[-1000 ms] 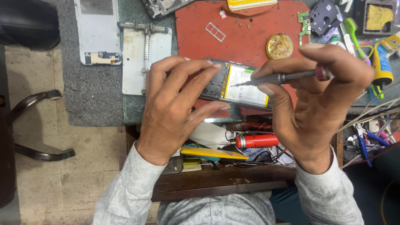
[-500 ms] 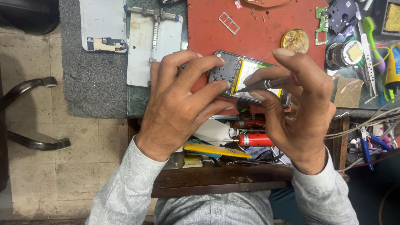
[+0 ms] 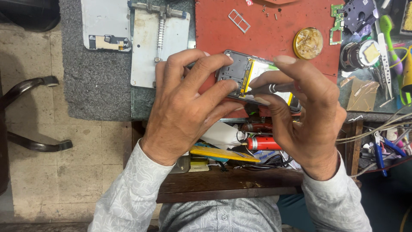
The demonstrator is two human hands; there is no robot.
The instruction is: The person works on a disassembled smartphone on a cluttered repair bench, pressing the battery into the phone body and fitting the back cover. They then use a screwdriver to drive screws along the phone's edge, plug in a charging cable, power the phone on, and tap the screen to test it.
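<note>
Fingers of our left hand [image 3: 189,107] grip the opened phone [image 3: 244,77] above the red mat [image 3: 274,38], near the front edge of the surface [image 3: 141,107]. Our right hand [image 3: 309,116] pinches a screwdriver [image 3: 270,89], and its tip touches the phone's inside beside the battery.

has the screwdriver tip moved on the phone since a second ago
Yes. The screwdriver tip has shifted left along the opened phone, from over the battery to its left edge.
</note>
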